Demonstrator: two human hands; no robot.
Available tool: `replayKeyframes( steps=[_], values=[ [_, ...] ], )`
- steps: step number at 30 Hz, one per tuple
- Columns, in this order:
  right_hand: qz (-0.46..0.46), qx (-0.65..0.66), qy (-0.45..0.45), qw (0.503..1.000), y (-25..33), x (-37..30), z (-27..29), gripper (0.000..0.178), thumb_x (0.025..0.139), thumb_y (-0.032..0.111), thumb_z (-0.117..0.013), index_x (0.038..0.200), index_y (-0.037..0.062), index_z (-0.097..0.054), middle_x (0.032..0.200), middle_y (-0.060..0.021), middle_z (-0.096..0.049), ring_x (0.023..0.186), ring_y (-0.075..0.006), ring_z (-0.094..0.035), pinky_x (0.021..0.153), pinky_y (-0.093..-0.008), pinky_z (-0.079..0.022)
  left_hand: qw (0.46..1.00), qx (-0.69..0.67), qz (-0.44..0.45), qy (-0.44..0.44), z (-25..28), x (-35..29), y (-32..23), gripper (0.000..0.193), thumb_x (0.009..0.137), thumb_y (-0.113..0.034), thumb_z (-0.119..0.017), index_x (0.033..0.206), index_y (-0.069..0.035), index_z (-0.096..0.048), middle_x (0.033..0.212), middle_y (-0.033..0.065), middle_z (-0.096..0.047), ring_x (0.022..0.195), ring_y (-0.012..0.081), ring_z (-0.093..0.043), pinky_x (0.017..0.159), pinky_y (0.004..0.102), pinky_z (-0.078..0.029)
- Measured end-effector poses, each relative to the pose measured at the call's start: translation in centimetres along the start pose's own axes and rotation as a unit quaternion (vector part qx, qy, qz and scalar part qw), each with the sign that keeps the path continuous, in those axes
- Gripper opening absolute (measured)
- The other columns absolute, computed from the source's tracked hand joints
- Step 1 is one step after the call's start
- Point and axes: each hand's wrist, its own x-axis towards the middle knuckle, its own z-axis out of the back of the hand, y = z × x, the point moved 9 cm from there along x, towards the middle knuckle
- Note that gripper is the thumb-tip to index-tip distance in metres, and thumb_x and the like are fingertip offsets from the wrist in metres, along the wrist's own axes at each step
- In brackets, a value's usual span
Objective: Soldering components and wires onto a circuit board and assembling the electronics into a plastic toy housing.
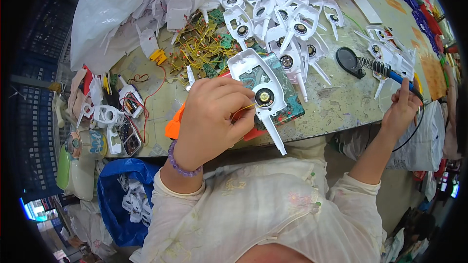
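My left hand (219, 104), with a beaded bracelet at the wrist, is closed in a pinch on thin yellow and red wires (247, 108). They run beside a round black speaker (264, 98) with a gold centre. That speaker sits in a white plastic housing (275, 129) with a long narrow handle, lying on a mottled green block (294, 109). At the right, my right hand (400, 104) grips the blue handle of a soldering iron (399, 79). The iron's front end is inside the coiled spring of a black stand (366, 63), so its tip is hidden.
Several white housings with speakers (287, 24) are heaped at the back. Left of them lies a tangle of yellow-wired green circuit boards (207, 44) beside a large white bag (112, 9). A blue bag (109, 185) with white parts hangs below the table's front edge.
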Motion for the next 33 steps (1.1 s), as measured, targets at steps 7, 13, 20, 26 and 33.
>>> replayKeyframes(
  steps=[7, 13, 20, 26, 33],
  values=[
    [0.05, -0.15, 0.033, 0.987, 0.9, 1.3, -1.2, 0.026, 0.092, 0.024, -0.061, 0.096, -0.0012, -0.068, 0.066, 0.0047, -0.046, 0.059, -0.0018, -0.037, 0.052, -0.0183, -0.027, 0.997, -0.013, -0.07, 0.026, -0.5, 1.0, -0.7, 0.008, 0.066, -0.004, -0.069, 0.07, -0.004, -0.062, 0.092, 0.0063, -0.069, 0.092, 0.025, -0.064, 0.079, 0.0382, -0.046],
    [0.046, -0.215, 0.008, 0.975, 2.4, 3.6, 1.3, 0.032, 0.093, 0.031, -0.059, 0.098, 0.0008, -0.068, 0.068, 0.0035, -0.053, 0.063, -0.0027, -0.046, 0.055, -0.0192, -0.035, 0.997, -0.058, -0.029, 0.046, -1.1, 1.0, 0.1, 0.008, 0.065, -0.004, -0.07, 0.068, -0.004, -0.063, 0.091, 0.0081, -0.07, 0.073, 0.0232, -0.064, 0.062, 0.0332, -0.049],
    [0.553, -0.58, -0.193, 0.566, 16.5, -6.5, 2.8, 0.011, 0.086, 0.014, -0.065, 0.095, 0.0071, -0.061, 0.073, -0.005, -0.062, 0.058, -0.016, -0.06, 0.046, -0.026, -0.045, 0.998, -0.052, -0.044, 0.012, -0.8, 1.0, -0.1, 0.009, 0.064, -0.004, -0.071, 0.071, -0.005, -0.066, 0.087, 0.0076, -0.07, 0.068, 0.0217, -0.063, 0.061, 0.0325, -0.048],
    [0.313, 0.097, 0.145, 0.934, 13.0, -9.7, -1.0, 0.047, 0.099, 0.047, -0.027, 0.088, 0.0061, -0.047, 0.052, -0.0036, -0.043, 0.038, -0.0151, -0.038, 0.036, -0.0287, -0.03, 0.998, -0.042, -0.05, 0.015, -0.7, 0.9, -0.2, 0.01, 0.062, -0.004, -0.071, 0.07, -0.006, -0.066, 0.087, 0.0069, -0.07, 0.068, 0.0216, -0.063, 0.063, 0.0328, -0.049],
    [0.314, 0.141, 0.284, 0.895, 14.0, -12.4, -6.7, 0.043, 0.098, 0.046, -0.037, 0.091, 0.0048, -0.045, 0.054, -0.0048, -0.047, 0.041, -0.0164, -0.042, 0.039, -0.0289, -0.033, 0.999, -0.029, -0.03, 0.031, -0.9, 0.7, -0.1, 0.01, 0.061, -0.004, -0.071, 0.07, -0.006, -0.066, 0.089, 0.0067, -0.071, 0.07, 0.0234, -0.064, 0.066, 0.0338, -0.049]
  ],
)
